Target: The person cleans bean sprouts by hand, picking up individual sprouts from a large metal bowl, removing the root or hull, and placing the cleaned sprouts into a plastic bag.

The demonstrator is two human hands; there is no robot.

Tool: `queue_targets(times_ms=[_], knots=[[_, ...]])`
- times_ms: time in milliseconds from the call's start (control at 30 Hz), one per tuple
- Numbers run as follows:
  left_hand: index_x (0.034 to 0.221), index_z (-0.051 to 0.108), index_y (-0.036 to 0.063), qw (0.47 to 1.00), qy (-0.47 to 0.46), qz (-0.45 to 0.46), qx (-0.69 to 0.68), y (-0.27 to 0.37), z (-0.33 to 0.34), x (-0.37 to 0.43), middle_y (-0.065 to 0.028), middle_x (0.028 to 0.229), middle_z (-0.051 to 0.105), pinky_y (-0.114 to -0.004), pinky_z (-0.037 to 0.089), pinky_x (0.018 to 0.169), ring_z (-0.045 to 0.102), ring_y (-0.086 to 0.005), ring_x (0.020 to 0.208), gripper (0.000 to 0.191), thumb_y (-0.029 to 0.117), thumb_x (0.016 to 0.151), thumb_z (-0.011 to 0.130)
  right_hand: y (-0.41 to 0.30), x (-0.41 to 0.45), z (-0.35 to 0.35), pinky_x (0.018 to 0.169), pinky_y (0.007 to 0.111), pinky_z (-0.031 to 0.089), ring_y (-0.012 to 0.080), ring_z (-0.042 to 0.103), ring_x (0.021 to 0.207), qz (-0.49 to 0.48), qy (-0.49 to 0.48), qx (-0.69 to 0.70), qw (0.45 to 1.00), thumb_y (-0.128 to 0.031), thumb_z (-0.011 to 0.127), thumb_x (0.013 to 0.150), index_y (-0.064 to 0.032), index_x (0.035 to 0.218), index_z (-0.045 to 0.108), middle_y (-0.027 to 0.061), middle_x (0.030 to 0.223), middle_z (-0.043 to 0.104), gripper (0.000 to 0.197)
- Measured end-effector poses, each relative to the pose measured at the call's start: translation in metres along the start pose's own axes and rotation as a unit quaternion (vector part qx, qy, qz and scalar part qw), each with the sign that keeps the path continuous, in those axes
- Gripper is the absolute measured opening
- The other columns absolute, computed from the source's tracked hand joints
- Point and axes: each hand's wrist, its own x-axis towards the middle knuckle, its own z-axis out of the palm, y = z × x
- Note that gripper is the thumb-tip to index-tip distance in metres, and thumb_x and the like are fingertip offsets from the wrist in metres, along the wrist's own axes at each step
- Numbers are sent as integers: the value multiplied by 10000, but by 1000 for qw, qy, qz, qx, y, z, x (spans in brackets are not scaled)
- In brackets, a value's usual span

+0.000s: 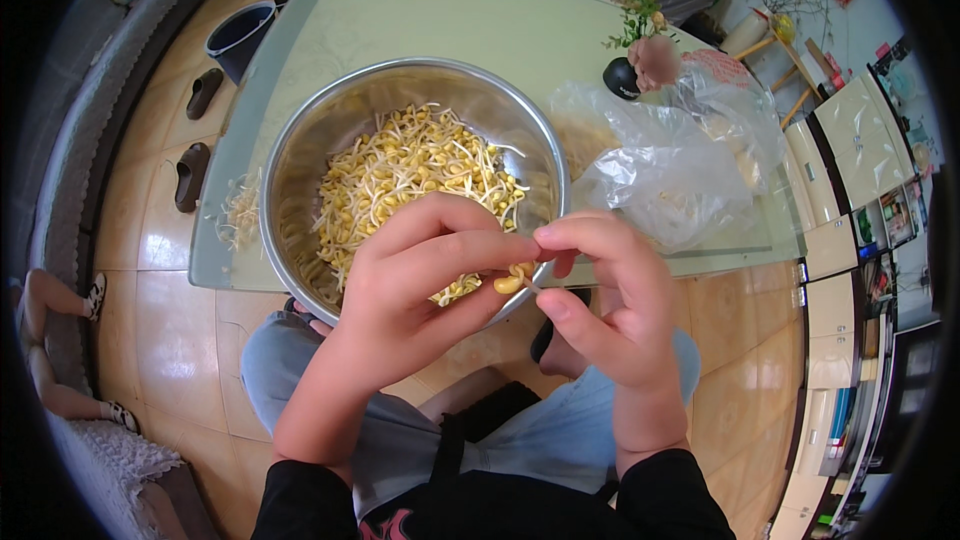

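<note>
My left hand (427, 277) pinches a few yellow soybean sprouts (510, 283) between thumb and fingers, over the near right rim of a large stainless steel bowl (556, 165). Beside it, the fingers of my right hand (611, 281) meet the left fingertips, and a thin sprout end shows near its thumb. Whether the right hand grips that end is hard to tell. Inside the bowl lies a heap of soybean sprouts (412, 165) with yellow heads and white stems. My left hand hides the near part of the heap.
The bowl stands on a glass-topped table (450, 11). Left of it lies a small pile of thin sprout roots (241, 211). Clear plastic bags (667, 172) spread at right, near a black vase (621, 78) with artificial flowers. A dark bucket (240, 34) and slippers (192, 176) are on the floor.
</note>
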Motion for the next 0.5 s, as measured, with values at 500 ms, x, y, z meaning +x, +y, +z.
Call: queue_targets(times_ms=[500], knots=[[861, 589, 26, 997, 49, -14, -50, -2, 11, -2, -85, 813, 626, -264, 492, 602, 622, -190, 696, 198, -29, 684, 656, 3, -3, 7, 745, 230, 429, 122, 512, 822, 54, 35, 178, 982, 77, 541, 740, -14, 1016, 542, 59, 905, 516, 291]])
